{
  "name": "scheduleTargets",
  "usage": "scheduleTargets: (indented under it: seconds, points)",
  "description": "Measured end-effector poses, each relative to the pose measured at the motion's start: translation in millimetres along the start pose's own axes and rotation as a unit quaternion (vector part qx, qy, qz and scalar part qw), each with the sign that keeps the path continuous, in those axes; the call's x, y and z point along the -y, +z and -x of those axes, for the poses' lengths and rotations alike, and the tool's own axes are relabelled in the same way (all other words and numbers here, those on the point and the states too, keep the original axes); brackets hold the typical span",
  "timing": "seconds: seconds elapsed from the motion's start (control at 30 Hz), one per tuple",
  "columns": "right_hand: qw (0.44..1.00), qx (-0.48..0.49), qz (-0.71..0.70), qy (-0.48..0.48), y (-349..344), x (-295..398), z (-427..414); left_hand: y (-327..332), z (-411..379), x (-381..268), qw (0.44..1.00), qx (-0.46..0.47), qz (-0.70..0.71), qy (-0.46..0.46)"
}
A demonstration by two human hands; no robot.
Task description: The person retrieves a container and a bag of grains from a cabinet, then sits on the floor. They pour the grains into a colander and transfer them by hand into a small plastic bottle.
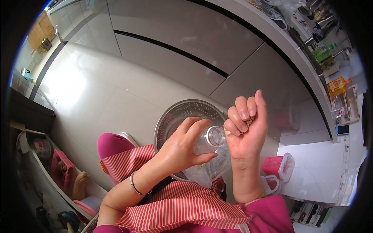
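Observation:
My left hand (185, 142) grips a clear plastic bottle (204, 144) around its body. Its uncapped mouth faces up and toward my right hand. Curled palm-up beside that mouth, my right hand (246, 125) holds some small pale brown grains (249, 121) under its fingers. Below both hands sits a perforated metal colander (167, 122), near my lap. A clear plastic bag (202, 174) lies over its near side, with a few grains (200, 166) showing through. My left hand and the bottle hide much of the colander's inside.
Grey cabinet drawers (174, 49) stand in front. On the right are a pink lined bin (272, 166) and a counter holding soap bottles (338, 86) and a phone (342, 130). To the left, an open drawer (58, 180) contains a pink basket (62, 167).

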State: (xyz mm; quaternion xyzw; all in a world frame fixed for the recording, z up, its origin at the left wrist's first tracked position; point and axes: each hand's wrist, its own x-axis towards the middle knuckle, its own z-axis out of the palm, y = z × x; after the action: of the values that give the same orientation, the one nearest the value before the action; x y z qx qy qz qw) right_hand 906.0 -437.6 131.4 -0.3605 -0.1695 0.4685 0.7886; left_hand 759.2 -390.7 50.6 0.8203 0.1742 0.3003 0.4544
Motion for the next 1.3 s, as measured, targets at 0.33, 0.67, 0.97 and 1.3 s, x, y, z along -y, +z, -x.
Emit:
scheduleTargets:
  seconds: [0.33,0.67,0.97,1.3]
  points:
    - [1.0,-0.011,0.015,-0.013,1.3,0.2,0.4,1.0,-1.5,-2.7,1.0,0.002,-0.003,-0.011]
    - [1.0,-0.008,0.022,-0.02,0.4,0.2,0.4,2.5,-1.8,-1.4,1.0,0.0,-0.006,-0.006]
    - [0.998,-0.005,0.044,-0.035,2.2,-0.7,1.9,4.2,-1.6,-1.1,0.999,-0.023,-0.018,0.015]
    - [0.996,-0.018,0.066,-0.056,8.4,-2.6,5.7,4.5,-1.0,-3.1,1.0,-0.018,-0.02,0.012]
